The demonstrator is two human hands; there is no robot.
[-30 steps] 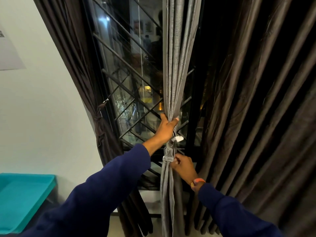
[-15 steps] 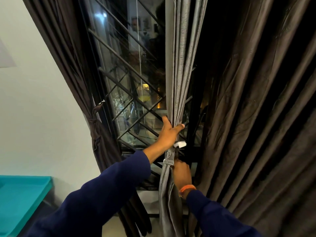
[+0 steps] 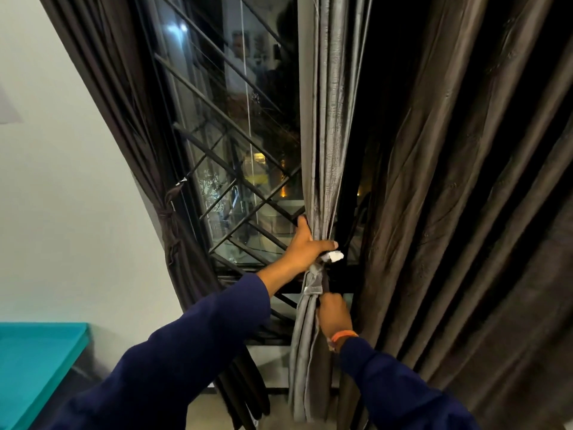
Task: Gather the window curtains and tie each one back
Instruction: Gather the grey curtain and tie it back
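A narrow grey curtain [image 3: 328, 135] hung in gathered folds down the middle of the window, in front of the glass and between two darker curtains. A matching grey tie-back [image 3: 313, 282] was wrapped around it at its narrowest point, pinching the cloth into a tight bunch, and a small white tag [image 3: 335, 256] stuck out to the right just above the band. The left hand [image 3: 305, 245] gripped the bundle just above the tie-back, thumb up along the left side and fingers curled around the front of the folds. The right hand [image 3: 333, 313], with an orange wristband [image 3: 343, 335], was just below the band with fingers curled in against the cloth; what exactly they pinched could not be made out. Both arms wore dark blue sleeves [image 3: 192, 352].

To the left, a dark brown curtain [image 3: 124, 119] was already drawn aside and tied against the white wall [image 3: 62, 197]. To the right, another brown curtain [image 3: 465, 212] hung loose in broad folds. Behind them stood a dark window [image 3: 248, 119] with a diagonal metal grille [image 3: 235, 187]. A teal surface [image 3: 34, 361] sat at lower left.
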